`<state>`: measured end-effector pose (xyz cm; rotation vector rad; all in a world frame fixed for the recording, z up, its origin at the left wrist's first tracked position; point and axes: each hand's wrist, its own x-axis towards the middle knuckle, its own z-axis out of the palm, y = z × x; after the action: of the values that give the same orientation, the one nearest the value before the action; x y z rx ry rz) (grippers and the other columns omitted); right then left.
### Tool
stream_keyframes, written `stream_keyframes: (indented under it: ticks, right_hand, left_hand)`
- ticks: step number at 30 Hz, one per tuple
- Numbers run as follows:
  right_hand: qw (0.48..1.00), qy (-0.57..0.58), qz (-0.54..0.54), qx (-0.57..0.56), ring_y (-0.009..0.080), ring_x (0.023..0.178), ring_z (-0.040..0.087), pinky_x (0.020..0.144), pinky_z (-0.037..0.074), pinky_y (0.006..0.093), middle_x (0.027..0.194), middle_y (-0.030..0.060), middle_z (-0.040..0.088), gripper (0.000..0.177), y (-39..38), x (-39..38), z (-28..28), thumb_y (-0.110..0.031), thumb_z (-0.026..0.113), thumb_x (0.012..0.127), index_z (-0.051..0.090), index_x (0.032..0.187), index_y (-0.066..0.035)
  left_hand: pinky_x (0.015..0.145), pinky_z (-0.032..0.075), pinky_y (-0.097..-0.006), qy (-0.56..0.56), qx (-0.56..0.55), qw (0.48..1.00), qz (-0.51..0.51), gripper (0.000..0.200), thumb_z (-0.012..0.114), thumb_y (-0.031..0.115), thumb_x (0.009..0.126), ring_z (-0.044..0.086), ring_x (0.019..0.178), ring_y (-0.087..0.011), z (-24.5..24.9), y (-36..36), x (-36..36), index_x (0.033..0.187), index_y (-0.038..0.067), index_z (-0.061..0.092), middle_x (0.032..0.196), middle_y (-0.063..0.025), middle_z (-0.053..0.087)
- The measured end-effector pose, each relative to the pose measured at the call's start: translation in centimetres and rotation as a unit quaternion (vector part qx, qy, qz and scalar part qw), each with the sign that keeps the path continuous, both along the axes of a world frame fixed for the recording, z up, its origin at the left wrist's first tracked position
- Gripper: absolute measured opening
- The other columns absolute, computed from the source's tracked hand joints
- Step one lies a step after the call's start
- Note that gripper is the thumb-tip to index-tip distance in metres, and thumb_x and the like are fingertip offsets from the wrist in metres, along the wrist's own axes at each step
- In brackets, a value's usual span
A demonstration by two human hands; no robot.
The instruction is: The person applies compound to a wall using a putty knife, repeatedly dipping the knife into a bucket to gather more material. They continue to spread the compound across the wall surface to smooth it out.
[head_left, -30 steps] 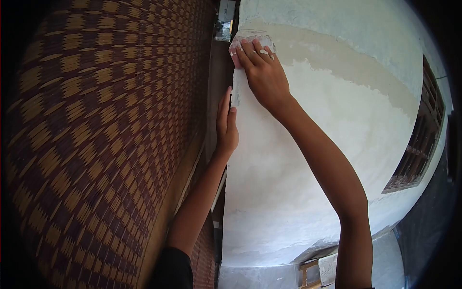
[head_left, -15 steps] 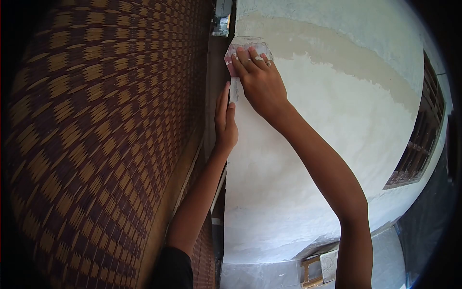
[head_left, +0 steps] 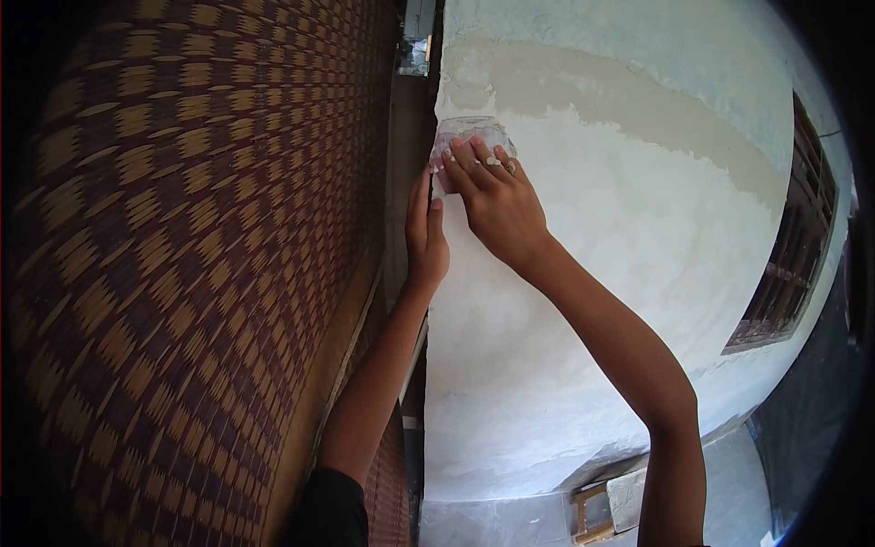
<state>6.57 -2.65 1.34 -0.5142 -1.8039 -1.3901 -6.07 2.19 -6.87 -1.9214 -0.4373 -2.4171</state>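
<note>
My right hand (head_left: 499,205) presses a flat, pinkish putty scraper (head_left: 447,173) against the white wall (head_left: 565,301), close to its left vertical edge. The fingers lie stretched over the scraper, with white putty smeared on them and on its face. Just below and to the left, my left hand (head_left: 427,235) rests at the wall's edge. Its fingers are straight and point upward along the side, while the thumb lies apart near the front face. Whatever its palm touches is hidden.
A woven brown and dark-red panel (head_left: 200,228) rises close on the left, leaving a narrow gap beside the wall edge. A greyish unpainted band (head_left: 629,96) crosses the upper wall. Right is a barred window (head_left: 788,246); below stands a small wooden frame (head_left: 594,512).
My right hand has slid the scraper down along the wall edge, nearer my left hand. The left hand stays almost in place.
</note>
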Motion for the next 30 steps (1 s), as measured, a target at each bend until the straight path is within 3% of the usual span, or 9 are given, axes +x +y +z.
stream_keyframes:
  ticks: [4,7,11,13,26,30]
  right_hand:
    - [0.997,0.014,0.075,-0.023,0.0299,0.119,0.062,0.097,0.049,0.0435,0.124,0.0141,0.066,0.034,-2.2,1.6,1.5,-0.006,0.058,0.088,0.064,0.122,-0.005]
    - [0.983,0.076,0.166,-0.035,0.0301,0.106,0.068,0.088,0.052,0.0415,0.107,0.0111,0.072,0.041,-3.2,2.0,5.0,0.005,0.061,0.083,0.063,0.122,-0.008]
    - [0.984,0.099,0.143,0.049,0.029,0.111,0.066,0.087,0.051,0.0452,0.116,0.0089,0.07,0.041,-1.4,1.7,9.3,0.001,0.06,0.084,0.062,0.124,-0.01]
    - [0.987,0.084,0.111,0.08,0.0284,0.114,0.065,0.09,0.05,0.0476,0.123,0.0067,0.068,0.038,-0.6,0.9,9.9,-0.002,0.058,0.087,0.063,0.124,-0.011]
    - [0.997,0.052,-0.007,0.062,0.0287,0.121,0.061,0.098,0.047,0.0452,0.132,0.0066,0.063,0.04,1.3,-0.2,7.3,-0.008,0.057,0.089,0.062,0.129,-0.011]
    - [0.996,0.039,-0.066,0.051,0.0281,0.123,0.06,0.099,0.047,0.0433,0.134,0.0075,0.062,0.041,1.1,-0.1,5.5,-0.01,0.058,0.089,0.063,0.13,-0.011]
  left_hand:
    - [0.116,0.029,-0.0415,0.004,0.02,1.0,0.023,0.046,0.034,0.013,0.105,0.038,0.14,-0.0323,0.3,0.0,0.1,0.148,-0.002,0.036,0.148,-0.0202,0.042]
    - [0.115,0.03,-0.042,0.007,-0.001,0.999,0.054,0.046,0.033,0.015,0.106,0.039,0.139,-0.0334,0.2,-0.3,0.3,0.149,-0.001,0.036,0.148,-0.0207,0.042]
    - [0.114,0.032,-0.0424,0.005,-0.018,0.997,0.068,0.046,0.032,0.016,0.107,0.04,0.139,-0.0344,0.3,-0.7,0.4,0.149,-0.001,0.035,0.148,-0.0215,0.042]
    - [0.117,0.027,-0.0421,0.005,-0.013,0.998,0.058,0.047,0.033,0.018,0.107,0.036,0.142,-0.0319,0.2,-0.6,0.4,0.149,-0.002,0.035,0.151,-0.0193,0.041]
    - [0.118,0.026,-0.0417,0.015,0.002,0.998,0.058,0.047,0.032,0.016,0.107,0.036,0.142,-0.0318,0.1,-0.3,0.2,0.149,-0.003,0.035,0.151,-0.0207,0.039]
    - [0.114,0.031,-0.0421,0.015,0.006,0.997,0.071,0.046,0.032,0.015,0.107,0.039,0.139,-0.0346,0.1,-0.1,0.2,0.149,-0.003,0.035,0.149,-0.0227,0.041]
